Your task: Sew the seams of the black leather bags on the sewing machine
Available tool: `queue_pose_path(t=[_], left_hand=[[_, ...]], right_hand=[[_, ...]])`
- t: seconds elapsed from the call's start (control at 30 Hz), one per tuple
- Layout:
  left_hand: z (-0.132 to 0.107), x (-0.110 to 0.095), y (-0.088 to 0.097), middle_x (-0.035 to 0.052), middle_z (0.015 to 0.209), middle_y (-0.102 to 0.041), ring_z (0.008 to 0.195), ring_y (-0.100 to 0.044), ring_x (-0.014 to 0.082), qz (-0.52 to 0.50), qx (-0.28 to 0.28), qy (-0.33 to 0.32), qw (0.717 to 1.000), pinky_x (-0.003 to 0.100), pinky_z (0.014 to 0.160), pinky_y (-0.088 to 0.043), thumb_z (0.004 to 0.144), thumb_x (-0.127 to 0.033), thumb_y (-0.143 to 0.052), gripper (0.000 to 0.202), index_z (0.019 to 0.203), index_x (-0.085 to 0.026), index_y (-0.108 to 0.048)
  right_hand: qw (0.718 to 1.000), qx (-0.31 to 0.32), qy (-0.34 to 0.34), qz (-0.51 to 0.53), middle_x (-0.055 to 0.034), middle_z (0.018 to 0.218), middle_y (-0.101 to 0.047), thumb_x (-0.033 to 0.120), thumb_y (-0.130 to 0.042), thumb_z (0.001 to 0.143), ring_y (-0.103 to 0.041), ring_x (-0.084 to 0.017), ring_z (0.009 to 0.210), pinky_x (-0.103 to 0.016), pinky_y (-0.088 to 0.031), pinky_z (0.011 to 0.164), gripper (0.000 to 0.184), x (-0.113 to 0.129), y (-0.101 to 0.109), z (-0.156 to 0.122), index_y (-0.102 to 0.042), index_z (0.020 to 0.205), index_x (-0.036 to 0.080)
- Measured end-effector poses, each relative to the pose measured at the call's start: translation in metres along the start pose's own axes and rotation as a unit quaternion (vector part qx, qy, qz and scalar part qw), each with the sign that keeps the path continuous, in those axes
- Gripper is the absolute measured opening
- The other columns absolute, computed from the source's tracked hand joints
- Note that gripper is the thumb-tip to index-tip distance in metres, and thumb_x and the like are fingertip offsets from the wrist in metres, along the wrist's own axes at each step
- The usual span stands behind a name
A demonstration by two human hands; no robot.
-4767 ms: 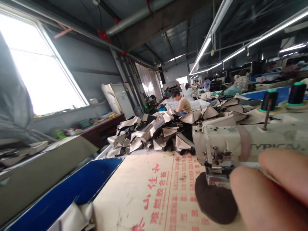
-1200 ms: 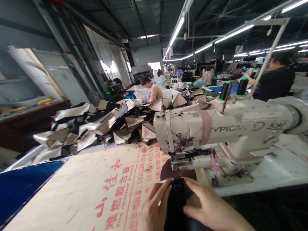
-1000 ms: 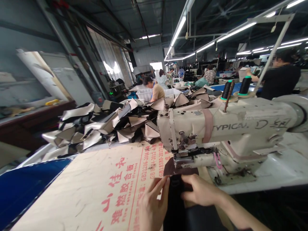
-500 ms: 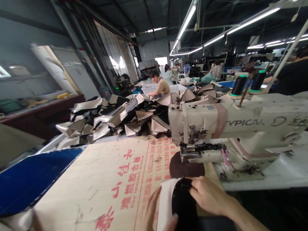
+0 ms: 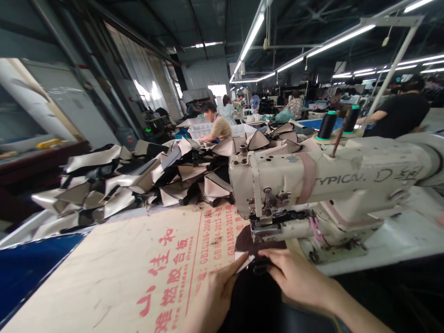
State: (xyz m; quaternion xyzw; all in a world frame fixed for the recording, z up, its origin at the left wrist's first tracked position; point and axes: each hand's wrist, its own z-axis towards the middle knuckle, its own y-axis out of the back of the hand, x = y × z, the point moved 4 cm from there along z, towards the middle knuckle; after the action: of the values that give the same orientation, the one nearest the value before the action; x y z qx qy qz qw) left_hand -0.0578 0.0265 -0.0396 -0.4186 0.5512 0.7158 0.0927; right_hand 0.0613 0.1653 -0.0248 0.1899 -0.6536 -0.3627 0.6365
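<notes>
A black sewing piece [image 5: 255, 296] with a whitish edge lies in front of the sewing machine [image 5: 277, 180], whose presser-foot end is just beyond it. My left hand [image 5: 220, 291] is closed on the piece's left side, fingertips at the whitish edge. From the right, my right hand [image 5: 298, 277] pinches its black upper edge, thumb below and fingers on top. Both hands are close together, a little short of the machine's arm. Past the fingertips, a dark brown rounded patch [image 5: 243, 236] shows beneath the machine head. The lower part of the piece runs out of view.
A plywood board [image 5: 138, 259] with red lettering spreads to the left. Beyond it is a heap of beige and black sewn pieces [image 5: 138, 171]. A blue sheet [image 5: 38, 268] lies at the far left. Two black thread spools [image 5: 326, 126] stand behind the machine. Several people work farther back.
Both hands have drawn together at the piece's far end, my left hand moving up along it. Its broad whitish face has turned mostly out of sight. The view has swung right.
</notes>
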Motion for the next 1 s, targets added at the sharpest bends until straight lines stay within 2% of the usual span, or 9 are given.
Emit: queue_pose_path(t=[0.1,0.17,0.27,0.37,0.5,0.67,0.77,0.87,1.0], left_hand=[[0.002,0.009,-0.003,-0.0076,0.116,-0.061,0.107,-0.057,0.0141,0.014,0.006,0.001,1.0,0.03,0.097,-0.042,0.088,-0.024,-0.04,0.037,0.121,-0.037,-0.051],[0.001,0.011,0.003,-0.0071,0.116,-0.061,0.107,-0.058,0.0136,0.039,0.0,-0.016,0.999,0.027,0.094,-0.044,0.087,-0.028,-0.044,0.035,0.12,-0.036,-0.053],[-0.001,0.008,0.012,-0.0048,0.121,-0.058,0.107,-0.057,0.014,0.112,-0.018,-0.079,0.99,0.023,0.09,-0.048,0.084,-0.029,-0.051,0.039,0.122,-0.036,-0.051],[-0.003,0.001,0.014,-0.0009,0.122,-0.058,0.105,-0.059,0.0149,0.185,-0.04,-0.148,0.971,0.022,0.088,-0.049,0.083,-0.024,-0.052,0.045,0.127,-0.032,-0.046],[-0.006,0.001,0.004,0.0014,0.115,-0.063,0.099,-0.062,0.0151,0.187,-0.042,-0.198,0.961,0.02,0.085,-0.05,0.083,-0.022,-0.049,0.041,0.124,-0.028,-0.051],[-0.009,0.007,-0.001,0.0027,0.11,-0.066,0.094,-0.065,0.0134,0.106,-0.054,-0.235,0.965,0.018,0.081,-0.052,0.085,-0.017,-0.044,0.039,0.121,-0.028,-0.053],[-0.009,0.005,0.002,0.0033,0.107,-0.067,0.093,-0.065,0.0122,0.074,-0.044,-0.257,0.962,0.017,0.08,-0.052,0.087,-0.014,-0.038,0.04,0.122,-0.027,-0.053],[-0.005,-0.002,0.005,0.0017,0.106,-0.067,0.092,-0.064,0.011,0.066,-0.026,-0.249,0.966,0.016,0.08,-0.051,0.088,-0.016,-0.038,0.037,0.12,-0.028,-0.053],[-0.001,-0.018,0.003,0.0017,0.103,-0.066,0.087,-0.064,0.0109,0.112,-0.001,-0.223,0.969,0.014,0.075,-0.051,0.085,-0.024,-0.05,0.03,0.115,-0.026,-0.055]], right_hand=[[0.998,-0.039,-0.025,0.042,-0.0057,0.126,-0.051,0.021,-0.042,0.087,-0.047,-0.017,0.117,-0.029,-0.036,0.103,0.039,-0.013,-0.024,-0.001,-0.05,0.124,0.013],[0.998,-0.037,-0.009,0.048,-0.0066,0.126,-0.052,0.02,-0.041,0.088,-0.048,-0.016,0.117,-0.028,-0.037,0.102,0.038,-0.015,-0.029,0.002,-0.05,0.124,0.011],[0.997,0.002,0.073,0.025,-0.0082,0.12,-0.056,0.019,-0.039,0.089,-0.051,-0.018,0.113,-0.029,-0.04,0.099,0.035,-0.008,-0.021,0.008,-0.052,0.12,0.011],[0.985,0.072,0.157,0.007,-0.006,0.106,-0.062,0.018,-0.041,0.089,-0.054,-0.018,0.107,-0.028,-0.041,0.096,0.028,0.001,-0.008,0.014,-0.057,0.111,0.017],[0.975,0.123,0.187,-0.013,-0.0051,0.102,-0.063,0.019,-0.04,0.09,-0.057,-0.015,0.099,-0.024,-0.043,0.088,0.024,0.0,-0.002,0.015,-0.058,0.107,0.016],[0.969,0.063,0.227,-0.067,-0.0064,0.117,-0.056,0.019,-0.043,0.09,-0.045,-0.016,0.115,-0.036,-0.027,0.105,0.029,-0.005,-0.001,0.009,-0.051,0.117,0.018],[0.971,0.017,0.229,-0.072,-0.007,0.109,-0.058,0.017,-0.04,0.09,-0.05,-0.016,0.105,-0.034,-0.037,0.094,0.027,-0.007,-0.001,0.005,-0.052,0.115,0.018],[0.971,0.032,0.23,-0.049,-0.0055,0.095,-0.06,0.015,-0.036,0.091,-0.051,-0.014,0.089,-0.027,-0.042,0.081,0.024,-0.009,-0.003,0.002,-0.053,0.108,0.016],[0.97,0.049,0.229,-0.062,-0.0057,0.092,-0.057,0.011,-0.035,0.089,-0.05,-0.014,0.086,-0.026,-0.042,0.078,0.023,-0.013,-0.005,0.0,-0.054,0.102,0.015]])
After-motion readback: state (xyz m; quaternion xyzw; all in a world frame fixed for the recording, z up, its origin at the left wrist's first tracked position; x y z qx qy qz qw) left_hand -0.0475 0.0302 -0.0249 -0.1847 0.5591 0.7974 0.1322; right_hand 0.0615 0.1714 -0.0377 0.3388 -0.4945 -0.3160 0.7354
